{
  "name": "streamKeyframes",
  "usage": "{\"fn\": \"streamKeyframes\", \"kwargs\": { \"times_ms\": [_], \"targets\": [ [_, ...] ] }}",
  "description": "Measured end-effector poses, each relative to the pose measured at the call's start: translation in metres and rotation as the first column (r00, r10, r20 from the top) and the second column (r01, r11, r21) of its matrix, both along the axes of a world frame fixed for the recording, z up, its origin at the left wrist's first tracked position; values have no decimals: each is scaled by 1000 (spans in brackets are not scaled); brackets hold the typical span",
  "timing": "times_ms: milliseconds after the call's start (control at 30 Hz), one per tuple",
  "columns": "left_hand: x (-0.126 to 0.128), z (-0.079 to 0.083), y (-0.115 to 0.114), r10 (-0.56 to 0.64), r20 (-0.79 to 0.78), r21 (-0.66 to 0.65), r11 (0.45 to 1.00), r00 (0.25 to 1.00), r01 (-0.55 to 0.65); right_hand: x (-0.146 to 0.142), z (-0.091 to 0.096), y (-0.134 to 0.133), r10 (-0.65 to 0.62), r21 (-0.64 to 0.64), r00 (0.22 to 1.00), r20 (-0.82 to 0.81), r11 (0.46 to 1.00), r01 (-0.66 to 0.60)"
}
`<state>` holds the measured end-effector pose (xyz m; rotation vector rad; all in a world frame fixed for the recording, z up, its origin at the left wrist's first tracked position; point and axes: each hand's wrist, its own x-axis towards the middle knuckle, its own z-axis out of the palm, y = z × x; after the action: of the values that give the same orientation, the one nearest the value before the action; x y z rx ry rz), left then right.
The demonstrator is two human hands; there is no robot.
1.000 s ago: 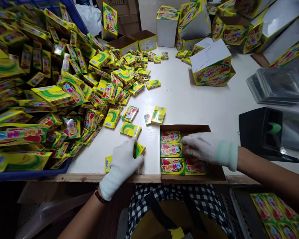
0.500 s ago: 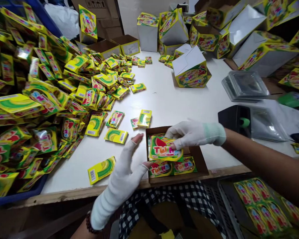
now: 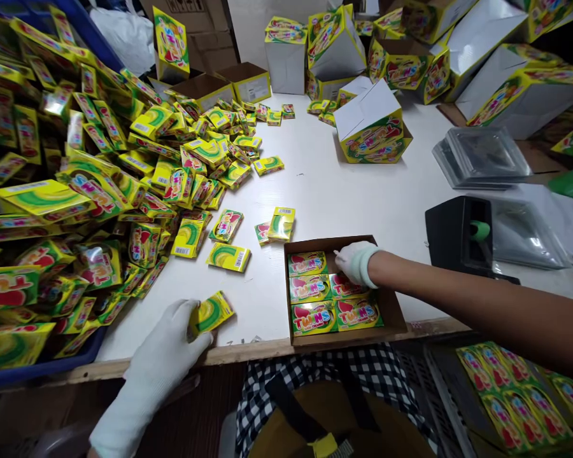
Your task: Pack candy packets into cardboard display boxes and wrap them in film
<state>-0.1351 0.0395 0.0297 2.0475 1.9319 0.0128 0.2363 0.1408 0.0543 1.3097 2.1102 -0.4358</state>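
Your left hand (image 3: 172, 340), in a white knit glove, has its fingers closed around a small flat yellow-and-green cardboard packet (image 3: 211, 313) near the front edge of the white table (image 3: 344, 191). The packet sticks out past your fingertips, up and to the right, so its long axis runs diagonally from your palm toward the shallow brown cardboard tray (image 3: 394, 312). The plain green-swirl side faces up; the printed front is underneath, as far as I can tell. That grip by one end looks suited to turning it over, but that's a judgement only.

Your right hand (image 3: 356, 262), also gloved in white, is inside the tray w/ fingers curled down on a red-and-yellow printed packet (image 3: 344, 286) in the 2nd column. Fingers look narrow, pressing rather than pinching; I can't tell if they grip it. The packet lies just below your fingertips, face up, long axis left-to-right, same as the others.

The packed packets (image 3: 312, 289) sit flat in rows to the left of and below your right fingers, lettering upright toward you, edges touching — prob. so they fill the tray w/o gaps. The space right of your fingers in the top row is bare.

Loose packets in a heap (image 3: 124, 172) lie above and left of your left fingers, spilling from a blue plastic crate (image 3: 38, 369).
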Motion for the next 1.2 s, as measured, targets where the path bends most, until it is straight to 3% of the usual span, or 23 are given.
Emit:
{"fn": "streamKeyframes", "kwargs": {
  "times_ms": [133,200,267,300,367,433,467,500,567,667,700,767,867,933,1000,1033,1100,1133,1200],
  "targets": [
    [28,23,0,-16,239,156,987,971,-22,2,-5,0,73,-65,995,69,996,-68],
    [49,37,2,-132,323,286,958,937,36,3,6,2,86,-76,996,32,994,-83],
    [74,49,4,-259,330,404,908,907,113,4,27,2,16,-88,990,-138,996,-29],
    [86,54,6,-313,316,451,880,896,149,5,40,1,-50,-116,959,-279,993,18],
    [111,60,11,-398,265,533,819,878,210,4,68,-4,-200,-221,802,-563,971,86],
    [133,64,16,-453,218,599,761,864,248,4,91,-11,-289,-305,625,-725,948,85],
    [141,66,19,-463,218,622,744,859,244,4,100,-14,-298,-311,575,-762,947,80],
    [148,67,22,-463,238,641,735,854,219,4,108,-17,-278,-277,559,-781,957,88],
    [156,71,27,-432,333,663,740,838,118,6,119,-21,-184,-91,599,-779,979,182],
    [163,79,29,-370,518,590,807,771,-9,6,129,-27,-69,246,710,-701,911,332],
    [166,82,29,-360,577,534,845,733,-5,4,131,-30,-49,288,712,-701,893,345],
    [174,87,29,-327,705,404,914,629,23,-1,133,-33,-16,262,653,-757,908,326],
    [186,91,35,-205,900,233,972,386,-27,-5,130,-35,68,246,536,-842,931,269],
    [191,92,42,-97,972,116,990,214,-77,-2,127,-33,152,346,529,-835,892,290],
    [193,90,48,-33,990,44,996,139,-75,6,125,-29,212,460,584,-784,830,316],
    [193,89,50,-29,989,38,998,143,-58,10,125,-27,217,491,623,-751,815,307],
    [193,85,50,-77,965,83,996,250,-13,20,123,-23,166,451,709,-685,862,234],
    [193,82,48,-119,926,121,992,359,16,25,122,-21,117,387,757,-642,903,188],
    [195,76,42,-196,730,163,980,655,111,34,116,-15,21,263,854,-521,955,137]
  ]
}}
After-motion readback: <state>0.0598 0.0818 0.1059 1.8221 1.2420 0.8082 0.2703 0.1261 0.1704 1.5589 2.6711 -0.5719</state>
